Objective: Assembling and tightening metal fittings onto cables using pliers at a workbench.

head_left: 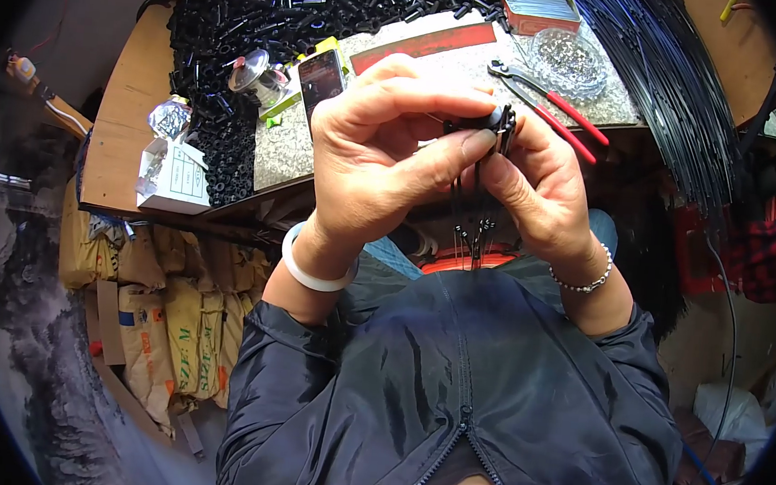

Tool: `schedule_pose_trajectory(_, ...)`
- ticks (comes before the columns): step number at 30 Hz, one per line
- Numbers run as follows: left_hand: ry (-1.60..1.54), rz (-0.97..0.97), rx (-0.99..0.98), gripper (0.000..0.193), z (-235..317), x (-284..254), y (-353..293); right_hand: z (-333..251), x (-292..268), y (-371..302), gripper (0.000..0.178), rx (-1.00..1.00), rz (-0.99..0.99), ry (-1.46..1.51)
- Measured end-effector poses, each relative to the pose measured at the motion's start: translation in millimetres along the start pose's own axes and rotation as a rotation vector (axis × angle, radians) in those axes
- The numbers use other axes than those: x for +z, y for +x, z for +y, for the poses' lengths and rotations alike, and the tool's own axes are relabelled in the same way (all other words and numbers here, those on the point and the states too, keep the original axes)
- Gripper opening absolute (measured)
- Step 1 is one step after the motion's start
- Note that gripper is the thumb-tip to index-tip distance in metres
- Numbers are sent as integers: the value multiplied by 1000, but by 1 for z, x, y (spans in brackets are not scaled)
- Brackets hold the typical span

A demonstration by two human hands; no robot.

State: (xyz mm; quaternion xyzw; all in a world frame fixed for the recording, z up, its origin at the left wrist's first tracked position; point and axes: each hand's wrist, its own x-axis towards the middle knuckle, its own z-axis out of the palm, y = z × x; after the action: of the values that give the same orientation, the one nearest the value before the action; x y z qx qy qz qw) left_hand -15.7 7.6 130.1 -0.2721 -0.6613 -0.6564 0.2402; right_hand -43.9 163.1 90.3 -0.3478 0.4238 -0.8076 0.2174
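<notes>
In front of my chest, over the table's near edge, both hands meet around a small black fitting with thin dark rods (475, 236) that hang below it. My left hand (382, 146), with a white bangle at its wrist, is closed on the fitting's upper part, thumb and forefinger pinching it. My right hand (539, 181), wearing a beaded bracelet, is closed on the same piece from the right side. The fingers cover much of the fitting, so its exact shape is hidden. Red-handled pliers (553, 110) lie open on the table just beyond my right hand.
A large heap of black plastic parts (242, 12) covers the table's far left. Bundled long dark rods (655, 90) hang over its right side. A phone (320, 82), a glass dish (566, 63), a tin (540, 10) and a white box (174, 176) stand around. Sacks (148, 342) are at lower left.
</notes>
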Motion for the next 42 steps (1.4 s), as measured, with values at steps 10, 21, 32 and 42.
schedule_pose_trajectory(10,-349,92,-223,30,1,7,-6,12,-23,17,53,284,-135,281)
schedule_pose_trajectory(21,-87,114,-99,93,5,6,12,20,-6,15,26,59,5,157)
schedule_pose_trajectory(32,465,38,-223,21,35,10,-12,22,13,4,14,-292,178,-329)
schedule_pose_trajectory(42,342,57,-203,26,28,7,-16,25,14,-1,16,-230,151,17)
